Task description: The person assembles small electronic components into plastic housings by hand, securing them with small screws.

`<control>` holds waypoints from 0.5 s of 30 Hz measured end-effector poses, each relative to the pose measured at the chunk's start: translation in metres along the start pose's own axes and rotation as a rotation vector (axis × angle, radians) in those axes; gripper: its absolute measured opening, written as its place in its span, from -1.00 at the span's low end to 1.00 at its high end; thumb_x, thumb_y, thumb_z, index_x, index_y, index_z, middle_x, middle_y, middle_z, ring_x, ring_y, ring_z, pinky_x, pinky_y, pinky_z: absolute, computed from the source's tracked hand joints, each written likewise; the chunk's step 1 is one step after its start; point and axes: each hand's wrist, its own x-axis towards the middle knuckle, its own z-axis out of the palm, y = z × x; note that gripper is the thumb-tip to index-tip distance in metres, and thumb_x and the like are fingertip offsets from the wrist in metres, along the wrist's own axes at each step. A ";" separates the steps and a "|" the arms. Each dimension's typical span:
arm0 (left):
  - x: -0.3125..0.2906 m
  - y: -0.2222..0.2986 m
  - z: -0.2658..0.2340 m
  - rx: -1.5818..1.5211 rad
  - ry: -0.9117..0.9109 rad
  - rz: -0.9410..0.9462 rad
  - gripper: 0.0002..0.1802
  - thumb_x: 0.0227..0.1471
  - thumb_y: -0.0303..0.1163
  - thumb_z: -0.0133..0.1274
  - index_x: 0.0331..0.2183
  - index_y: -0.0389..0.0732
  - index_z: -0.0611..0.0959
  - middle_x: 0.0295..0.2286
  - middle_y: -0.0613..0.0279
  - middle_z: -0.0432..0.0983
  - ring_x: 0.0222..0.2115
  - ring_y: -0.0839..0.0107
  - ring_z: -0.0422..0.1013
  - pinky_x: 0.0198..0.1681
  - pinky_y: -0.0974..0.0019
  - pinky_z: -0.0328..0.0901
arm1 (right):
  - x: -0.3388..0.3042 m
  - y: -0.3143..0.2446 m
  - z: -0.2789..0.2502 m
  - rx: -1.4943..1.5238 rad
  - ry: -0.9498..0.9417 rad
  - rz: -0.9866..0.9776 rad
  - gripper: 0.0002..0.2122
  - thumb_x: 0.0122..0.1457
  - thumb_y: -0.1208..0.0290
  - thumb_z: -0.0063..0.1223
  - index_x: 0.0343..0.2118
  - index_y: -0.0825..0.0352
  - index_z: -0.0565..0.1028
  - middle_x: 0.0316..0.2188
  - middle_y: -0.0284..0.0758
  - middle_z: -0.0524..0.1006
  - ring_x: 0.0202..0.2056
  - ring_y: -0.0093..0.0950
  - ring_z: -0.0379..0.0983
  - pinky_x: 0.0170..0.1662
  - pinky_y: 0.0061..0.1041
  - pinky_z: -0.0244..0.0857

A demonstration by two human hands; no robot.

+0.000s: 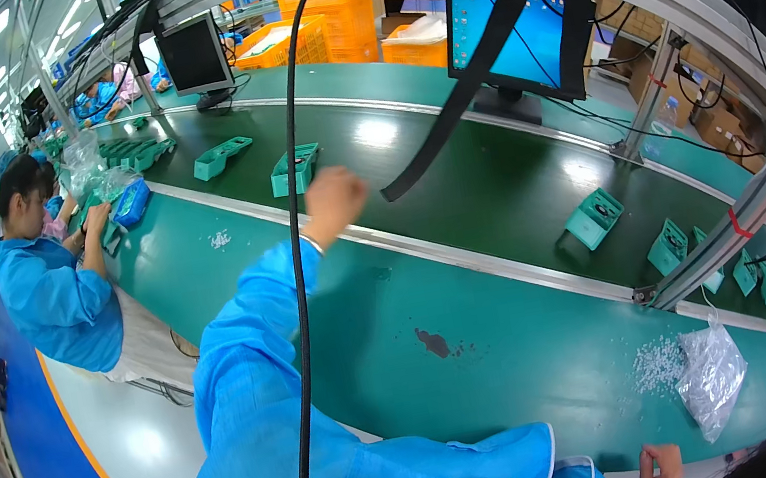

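My left hand reaches out over the near rail of the dark green conveyor belt. Its fingers are curled in, and nothing shows in them. Just beyond it to the left, a green plastic housing lies on the belt; whether the hand touches it I cannot tell. At the lower edge my right hand is held by the near edge of the green worktop, fingers bent. Part of that hand is cut off, so anything in its palm is hidden. A clear plastic bag lies beyond it.
Small white pieces are scattered beside the bag. More green housings sit along the belt to the right. A black strap and a black cable hang across the view. A co-worker sits at the left; a monitor stands behind the belt.
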 end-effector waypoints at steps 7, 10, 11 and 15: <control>0.012 -0.098 0.053 0.439 -0.230 -0.100 -0.47 0.07 0.08 0.25 -0.06 -0.09 0.68 -0.26 0.03 0.64 -0.19 0.01 0.55 -0.23 -0.10 0.46 | 0.061 -0.092 -0.002 0.085 0.076 -0.077 -0.90 0.09 0.57 0.27 -0.31 0.33 0.65 -0.41 -0.23 0.59 -0.31 -0.16 0.50 -0.21 -0.22 0.35; 0.008 -0.188 0.037 0.567 -0.216 -0.079 -0.54 0.09 -0.11 0.26 0.03 0.03 0.67 -0.26 0.07 0.66 -0.25 0.06 0.59 -0.28 -0.07 0.47 | 0.073 -0.085 0.000 0.215 0.080 -0.122 -0.89 0.09 0.56 0.30 -0.30 0.33 0.66 -0.43 -0.25 0.59 -0.33 -0.24 0.49 -0.25 -0.28 0.37; 0.012 -0.186 0.044 0.482 -0.218 -0.067 -0.55 0.08 -0.16 0.25 0.03 0.01 0.67 -0.26 0.08 0.66 -0.22 0.06 0.58 -0.23 -0.06 0.46 | 0.066 -0.079 -0.006 0.184 0.097 -0.072 -0.89 0.09 0.56 0.30 -0.30 0.33 0.66 -0.43 -0.25 0.59 -0.33 -0.24 0.49 -0.25 -0.28 0.37; -0.021 -0.138 0.038 0.116 -0.278 -0.082 -0.55 0.08 -0.29 0.22 0.05 -0.06 0.66 -0.21 0.10 0.65 -0.14 0.08 0.55 -0.03 -0.02 0.39 | 0.056 -0.062 -0.014 0.234 0.115 0.066 -0.92 0.14 0.56 0.28 -0.29 0.33 0.66 -0.43 -0.26 0.59 -0.34 -0.26 0.49 -0.25 -0.31 0.37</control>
